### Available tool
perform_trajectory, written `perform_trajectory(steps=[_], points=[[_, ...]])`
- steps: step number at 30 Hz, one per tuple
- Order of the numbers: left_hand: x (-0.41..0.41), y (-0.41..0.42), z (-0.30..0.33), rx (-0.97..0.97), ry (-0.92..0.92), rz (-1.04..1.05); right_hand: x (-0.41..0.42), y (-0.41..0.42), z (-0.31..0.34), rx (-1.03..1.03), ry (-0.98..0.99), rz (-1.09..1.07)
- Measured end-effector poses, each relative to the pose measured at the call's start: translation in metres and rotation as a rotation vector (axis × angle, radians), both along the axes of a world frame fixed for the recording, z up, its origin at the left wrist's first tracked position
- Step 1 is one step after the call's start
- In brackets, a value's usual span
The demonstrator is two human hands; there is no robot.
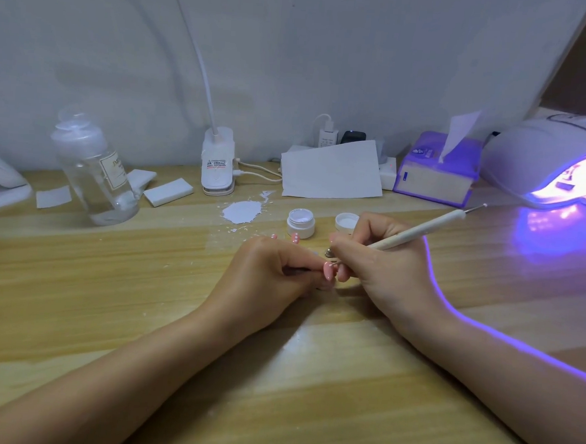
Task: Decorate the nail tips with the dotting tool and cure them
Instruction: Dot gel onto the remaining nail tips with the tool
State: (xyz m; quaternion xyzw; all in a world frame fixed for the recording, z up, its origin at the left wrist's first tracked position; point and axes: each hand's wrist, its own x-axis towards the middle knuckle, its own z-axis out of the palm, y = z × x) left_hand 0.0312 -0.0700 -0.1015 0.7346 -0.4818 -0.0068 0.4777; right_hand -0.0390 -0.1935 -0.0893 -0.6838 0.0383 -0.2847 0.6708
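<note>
My left hand (pixel 274 272) pinches a pink nail tip (pixel 328 270) at the middle of the wooden table (pixel 108 296). My right hand (pixel 378 261) grips a white dotting tool (pixel 421 231) like a pen, its lower end touching that nail tip. Two more pink nail tips with white dots (pixel 294 237) stand just behind my left hand. An open white gel pot (pixel 300 223) and its lid (pixel 346 221) sit behind the hands. The curing lamp (pixel 549 162) at the far right glows purple.
A white paint splatter (pixel 242 212) lies behind the pot. A clear bottle (pixel 95 172), white foam blocks (pixel 168 192), a clip lamp base (pixel 218 162), a sheet of paper (pixel 332 172) and a tissue box (pixel 435 172) line the back of the table.
</note>
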Motion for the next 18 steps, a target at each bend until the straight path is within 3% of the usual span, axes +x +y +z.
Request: perform_trajectory(steps=[18], points=[[0.0006,-0.0004,-0.0013,0.002,0.048,-0.003,-0.0010,0.0009,-0.0001,0.004,-0.010,0.004]])
